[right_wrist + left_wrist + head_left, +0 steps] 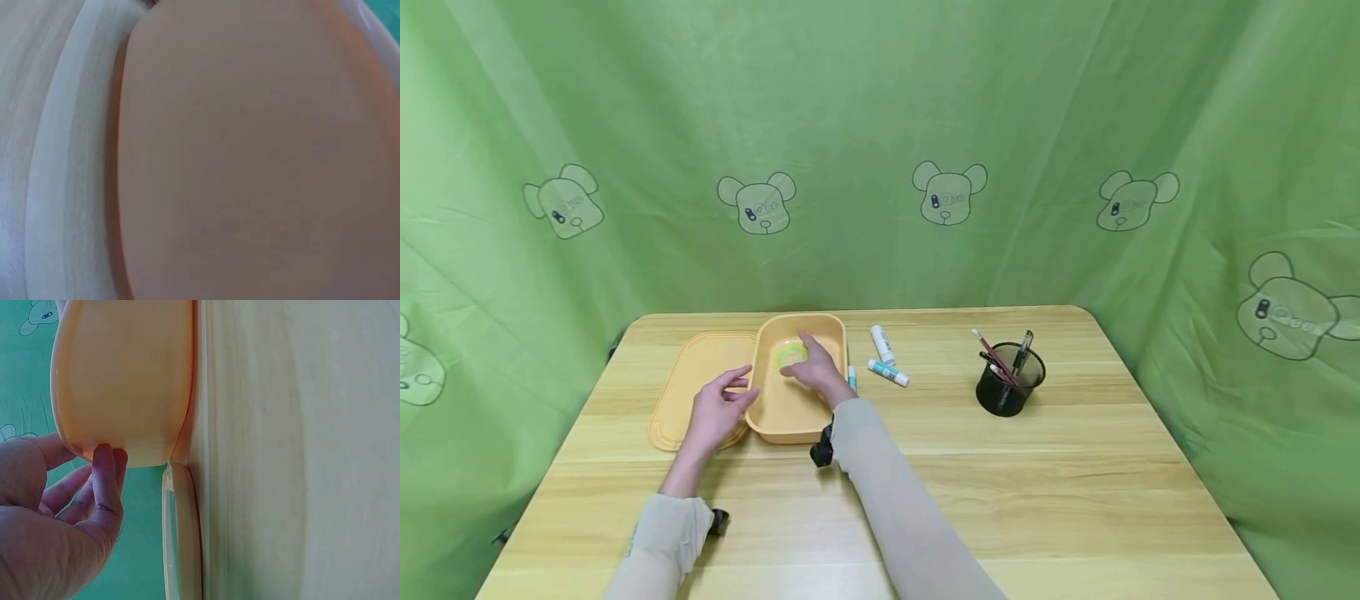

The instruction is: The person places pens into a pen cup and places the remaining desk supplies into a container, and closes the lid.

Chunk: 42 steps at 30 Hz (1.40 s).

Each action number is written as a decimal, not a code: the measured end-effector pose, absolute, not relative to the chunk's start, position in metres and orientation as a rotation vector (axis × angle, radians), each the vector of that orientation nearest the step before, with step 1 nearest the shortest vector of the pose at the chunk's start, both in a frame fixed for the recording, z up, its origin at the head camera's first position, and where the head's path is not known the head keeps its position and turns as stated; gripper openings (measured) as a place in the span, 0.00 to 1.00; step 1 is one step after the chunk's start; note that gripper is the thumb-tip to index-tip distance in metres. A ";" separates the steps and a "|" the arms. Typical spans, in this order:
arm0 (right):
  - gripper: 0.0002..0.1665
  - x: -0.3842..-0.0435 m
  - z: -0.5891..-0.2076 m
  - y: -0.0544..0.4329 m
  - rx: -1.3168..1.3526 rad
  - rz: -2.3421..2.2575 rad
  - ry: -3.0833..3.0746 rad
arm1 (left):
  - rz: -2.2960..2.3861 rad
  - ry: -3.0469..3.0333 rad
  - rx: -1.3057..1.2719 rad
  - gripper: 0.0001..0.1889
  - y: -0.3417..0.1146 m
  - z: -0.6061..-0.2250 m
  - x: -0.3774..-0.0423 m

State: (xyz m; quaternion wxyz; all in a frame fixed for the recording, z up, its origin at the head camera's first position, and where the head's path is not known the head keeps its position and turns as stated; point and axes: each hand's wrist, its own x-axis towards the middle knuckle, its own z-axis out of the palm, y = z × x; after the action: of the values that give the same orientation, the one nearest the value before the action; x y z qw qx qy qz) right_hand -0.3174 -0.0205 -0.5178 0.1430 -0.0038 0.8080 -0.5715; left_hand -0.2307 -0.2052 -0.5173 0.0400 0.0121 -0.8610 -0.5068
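Note:
An orange rectangular box (786,400) stands at the table's back left. Inside it lies a yellow-green ring (782,359), which looks like a tape roll. My right hand (818,367) reaches over the box's right wall, its thumb and a finger spread apart around the ring. In the right wrist view the box wall (250,156) fills most of the picture and hides the hand. At the left wall, my left hand (718,408) has its fingertips right at the rim, seen closer beside the box (125,375) in the left wrist view.
The orange lid (685,392) lies flat left of the box, partly under its edge. Right of the box are a white glue stick (882,345), a blue one (887,372) and another (852,377) against the wall. A black mesh pen cup (1002,396) stands farther right.

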 end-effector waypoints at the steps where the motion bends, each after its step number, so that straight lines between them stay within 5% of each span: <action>1: 0.54 -0.317 -0.517 -0.020 -0.015 -1.651 2.335 | -1.554 -2.641 0.037 0.25 -0.205 -0.517 -0.231; 14: 0.41 -0.321 -0.494 -0.002 -0.242 -1.679 2.398 | -1.548 -2.655 0.059 0.25 -0.205 -0.517 -0.230; 27: 0.35 -0.302 -0.469 0.071 -0.378 -1.741 2.395 | -1.547 -2.657 0.046 0.25 -0.206 -0.520 -0.229; 42: 0.37 -0.256 -0.503 0.142 -0.370 -1.611 2.335 | -1.549 -2.658 0.041 0.25 -0.205 -0.518 -0.232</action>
State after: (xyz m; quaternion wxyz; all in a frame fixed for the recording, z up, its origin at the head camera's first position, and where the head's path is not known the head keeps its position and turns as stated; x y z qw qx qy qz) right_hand -0.2565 0.1423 -0.5031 0.1399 -0.1280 0.8081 -0.5576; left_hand -0.2315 -0.2053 -0.5183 0.0324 0.0132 -0.8634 -0.5033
